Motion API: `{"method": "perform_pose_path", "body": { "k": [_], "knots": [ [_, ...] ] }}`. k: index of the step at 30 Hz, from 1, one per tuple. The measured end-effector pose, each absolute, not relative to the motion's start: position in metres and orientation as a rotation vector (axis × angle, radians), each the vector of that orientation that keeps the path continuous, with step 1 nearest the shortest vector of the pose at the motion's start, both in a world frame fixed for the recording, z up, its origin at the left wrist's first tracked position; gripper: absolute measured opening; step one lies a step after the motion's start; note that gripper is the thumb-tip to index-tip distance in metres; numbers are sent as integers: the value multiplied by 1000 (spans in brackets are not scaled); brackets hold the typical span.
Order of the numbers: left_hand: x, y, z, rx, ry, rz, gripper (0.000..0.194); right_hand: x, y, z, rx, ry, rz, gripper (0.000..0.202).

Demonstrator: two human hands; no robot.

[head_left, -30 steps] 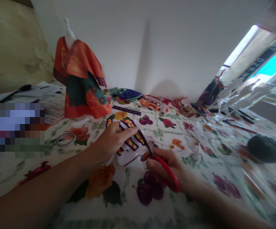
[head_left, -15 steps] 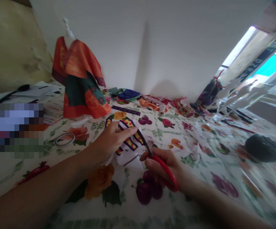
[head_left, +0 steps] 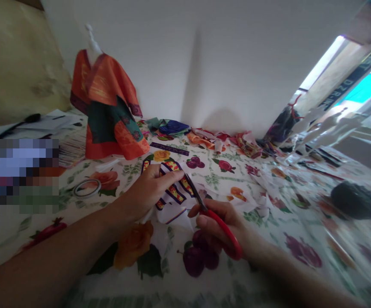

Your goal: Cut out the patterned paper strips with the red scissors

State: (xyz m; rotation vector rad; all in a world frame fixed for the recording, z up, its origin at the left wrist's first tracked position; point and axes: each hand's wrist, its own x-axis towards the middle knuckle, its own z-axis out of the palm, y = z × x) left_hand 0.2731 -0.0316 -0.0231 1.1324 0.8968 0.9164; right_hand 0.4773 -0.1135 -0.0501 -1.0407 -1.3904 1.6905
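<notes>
Near the middle, my left hand pinches a patterned piece with yellow and red figures, dark purple borders and white edges. My right hand is closed around the red handles of the scissors. The dark blades point up and left, lying against the right edge of the piece close to my left fingertips. Whether the blades are parted is hard to tell. Part of the piece is hidden behind my left hand.
A small mannequin in an orange and green robe stands at the back left. A tape roll lies left of my hands. Fabric scraps line the wall. At right is a dark bundle on the flowered tablecloth.
My right hand and the scissor handles have shifted very slightly right. My left hand and the patterned piece are nearly unmoved.
</notes>
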Motion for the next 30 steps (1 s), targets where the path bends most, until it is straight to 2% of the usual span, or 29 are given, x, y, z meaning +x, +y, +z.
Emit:
{"method": "perform_pose_path", "body": {
  "k": [30],
  "knots": [
    [276,-36,-23,1118,1058,951,25,477,-112,-48,-1133,-1452,1621,43]
  ]
}}
